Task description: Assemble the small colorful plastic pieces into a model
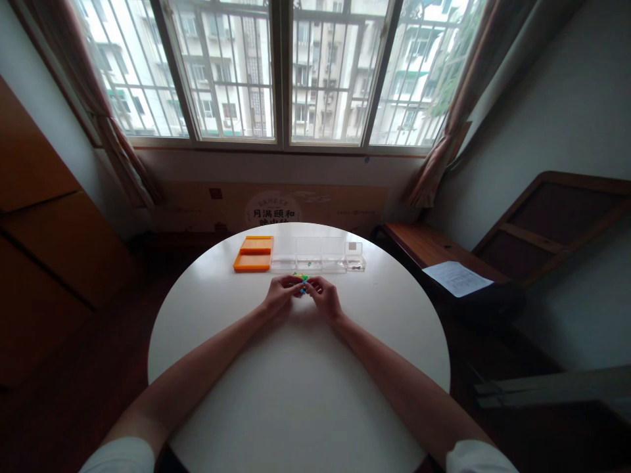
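Between my two hands, just above the white round table (296, 368), is a small cluster of green, yellow and blue pieces (304, 281); its exact kind is too small to make out. My left hand (282, 292) has its fingers closed on the cluster's left side. From the right, my right hand (323, 295) pinches the same cluster with thumb and fingers. The fingers hide part of it. Just beyond my hands lies a clear plastic box (332, 248) with compartments, a small green piece (309, 264) inside it.
Left of the clear box is an orange open case (253, 261). A small clear box (355, 264) with tiny dark bits stands at the right end. Off the table to the right, a paper sheet (457, 278) lies near a wooden bench (419, 240). A barred window (282, 79) is ahead.
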Tool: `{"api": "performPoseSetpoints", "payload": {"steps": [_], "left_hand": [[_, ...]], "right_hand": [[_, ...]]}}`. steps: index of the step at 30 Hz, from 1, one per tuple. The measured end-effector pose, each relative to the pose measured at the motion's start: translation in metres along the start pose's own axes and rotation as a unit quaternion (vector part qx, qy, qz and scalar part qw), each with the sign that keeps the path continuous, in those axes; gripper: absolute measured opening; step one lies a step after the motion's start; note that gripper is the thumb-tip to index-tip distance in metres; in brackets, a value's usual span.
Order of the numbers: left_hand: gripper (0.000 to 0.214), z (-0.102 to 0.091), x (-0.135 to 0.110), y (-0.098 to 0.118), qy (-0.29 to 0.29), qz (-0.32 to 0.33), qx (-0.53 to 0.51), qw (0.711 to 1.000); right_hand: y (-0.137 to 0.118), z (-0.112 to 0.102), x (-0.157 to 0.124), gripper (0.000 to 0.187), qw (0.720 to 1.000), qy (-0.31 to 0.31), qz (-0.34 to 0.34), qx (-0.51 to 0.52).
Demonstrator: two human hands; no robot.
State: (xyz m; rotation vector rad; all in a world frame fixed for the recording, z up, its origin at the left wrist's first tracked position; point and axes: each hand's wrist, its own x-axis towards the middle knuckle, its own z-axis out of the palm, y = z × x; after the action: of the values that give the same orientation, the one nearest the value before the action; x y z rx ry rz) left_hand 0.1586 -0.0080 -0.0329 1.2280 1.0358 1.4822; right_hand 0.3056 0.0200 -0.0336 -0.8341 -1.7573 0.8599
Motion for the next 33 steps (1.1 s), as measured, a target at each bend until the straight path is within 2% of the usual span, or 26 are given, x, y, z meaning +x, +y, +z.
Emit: {"api": "performPoseSetpoints", "payload": {"steps": [11, 33], "left_hand": [[0.036, 0.0007, -0.0019, 0.0018, 0.008, 0.000, 0.017, 1.000], [0.034, 0.0051, -0.0042, 0.0097, -0.011, -0.005, 0.018, 1.000]], "right_hand": [[-0.0006, 0.0002, -0.0001, 0.025, 1.000, 0.002, 0.001, -0.016], [-0.0039, 0.0002, -0.0019, 0.025, 1.000, -0.009, -0.014, -0.016]]}}
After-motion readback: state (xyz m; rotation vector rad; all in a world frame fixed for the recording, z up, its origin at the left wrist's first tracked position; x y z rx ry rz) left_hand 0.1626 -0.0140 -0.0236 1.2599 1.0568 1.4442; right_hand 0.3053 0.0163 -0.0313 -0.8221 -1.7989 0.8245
